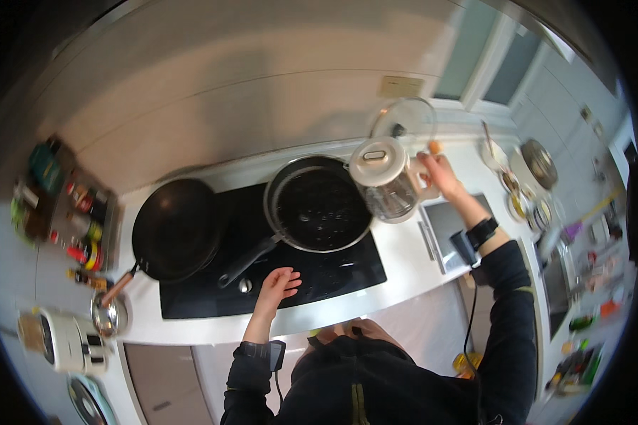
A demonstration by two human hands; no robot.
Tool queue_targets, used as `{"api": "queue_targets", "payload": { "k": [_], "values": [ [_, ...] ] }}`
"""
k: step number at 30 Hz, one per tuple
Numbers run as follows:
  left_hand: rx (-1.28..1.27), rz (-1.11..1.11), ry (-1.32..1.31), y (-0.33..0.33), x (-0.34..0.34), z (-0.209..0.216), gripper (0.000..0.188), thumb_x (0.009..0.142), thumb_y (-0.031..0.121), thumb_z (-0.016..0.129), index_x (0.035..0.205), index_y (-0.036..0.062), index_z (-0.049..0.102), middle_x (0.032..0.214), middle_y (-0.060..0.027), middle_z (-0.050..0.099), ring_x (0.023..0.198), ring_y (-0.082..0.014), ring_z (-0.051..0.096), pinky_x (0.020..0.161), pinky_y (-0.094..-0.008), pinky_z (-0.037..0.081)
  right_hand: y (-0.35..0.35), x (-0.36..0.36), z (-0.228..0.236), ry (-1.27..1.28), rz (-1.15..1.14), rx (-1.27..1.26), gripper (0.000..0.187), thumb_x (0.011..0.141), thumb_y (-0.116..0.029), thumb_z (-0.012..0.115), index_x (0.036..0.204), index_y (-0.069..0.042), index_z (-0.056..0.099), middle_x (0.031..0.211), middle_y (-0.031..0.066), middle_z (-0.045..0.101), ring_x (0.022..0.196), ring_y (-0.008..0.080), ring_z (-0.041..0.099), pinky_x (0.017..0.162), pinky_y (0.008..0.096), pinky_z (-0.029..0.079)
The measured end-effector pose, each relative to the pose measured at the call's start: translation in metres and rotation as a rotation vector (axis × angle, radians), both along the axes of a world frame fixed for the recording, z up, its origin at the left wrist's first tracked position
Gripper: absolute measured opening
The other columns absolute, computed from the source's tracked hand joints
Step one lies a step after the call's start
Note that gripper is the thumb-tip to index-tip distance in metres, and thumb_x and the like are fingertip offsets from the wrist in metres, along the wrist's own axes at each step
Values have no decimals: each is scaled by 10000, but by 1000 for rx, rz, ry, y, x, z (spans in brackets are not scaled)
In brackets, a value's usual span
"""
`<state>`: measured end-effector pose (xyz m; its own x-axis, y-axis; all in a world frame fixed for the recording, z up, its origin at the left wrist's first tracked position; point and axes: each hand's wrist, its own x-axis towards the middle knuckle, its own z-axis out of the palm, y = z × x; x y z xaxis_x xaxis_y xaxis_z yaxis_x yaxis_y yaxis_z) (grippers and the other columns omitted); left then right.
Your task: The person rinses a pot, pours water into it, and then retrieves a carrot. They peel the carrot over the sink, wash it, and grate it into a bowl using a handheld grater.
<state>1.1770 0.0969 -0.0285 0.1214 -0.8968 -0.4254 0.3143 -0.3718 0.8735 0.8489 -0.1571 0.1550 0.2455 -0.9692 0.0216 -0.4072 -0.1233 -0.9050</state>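
Note:
My right hand (436, 172) is wrapped round the handle of a clear glass jug (393, 202) with a pale lid, close to the right rim of a dark frying pan (322, 205). The jug looks almost upright. A thin layer of liquid with bubbles or glints seems to lie in the pan, whose black handle (248, 262) points toward me. Over the front of the black cooktop (333, 273), my left hand (279, 289) has its fingers apart and holds nothing. It is close to a round silver knob (245, 285), and I cannot tell whether they touch.
A black wok (177, 227) with a wooden handle stands at left, beside a small metal pot (110, 315). Bottles (81, 248) fill a rack on the far left, above a white appliance (74, 341). Behind the jug leans a glass lid (411, 117); bowls and a pot (539, 164) are at right.

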Motion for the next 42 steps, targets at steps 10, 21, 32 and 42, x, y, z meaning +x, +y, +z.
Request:
{"api": "queue_targets", "payload": {
  "k": [10,21,32,42],
  "values": [
    [-74,-595,-88,-26,-184,39,279,950,262,467,1125,52,525,1053,-81,622,902,-146,609,729,-255,484,351,-183,-81,-767,-561,-174,467,813,-418,484,618,1,549,518,65,500,443,129,452,413,258,333],
    [-161,-1709,81,297,-539,52,248,943,232,474,998,24,598,683,23,525,599,-70,504,556,-200,410,860,-216,-132,-629,-1559,-435,422,845,-362,458,675,2,588,586,70,556,484,114,490,443,246,382],
    [-738,-2436,295,698,-707,78,108,891,113,545,961,45,589,738,25,510,638,-56,476,551,-183,372,1146,-182,-199,-571,-2267,-784,410,828,-361,502,643,-4,577,557,46,526,458,106,468,432,235,363],
    [-677,-3095,721,1057,-838,118,88,824,55,595,893,0,599,940,-54,568,817,-107,561,731,-244,467,1400,-239,-188,-632,-2662,-1056,469,782,-445,518,621,-6,555,546,57,514,474,116,479,411,235,343]
  ]
}}
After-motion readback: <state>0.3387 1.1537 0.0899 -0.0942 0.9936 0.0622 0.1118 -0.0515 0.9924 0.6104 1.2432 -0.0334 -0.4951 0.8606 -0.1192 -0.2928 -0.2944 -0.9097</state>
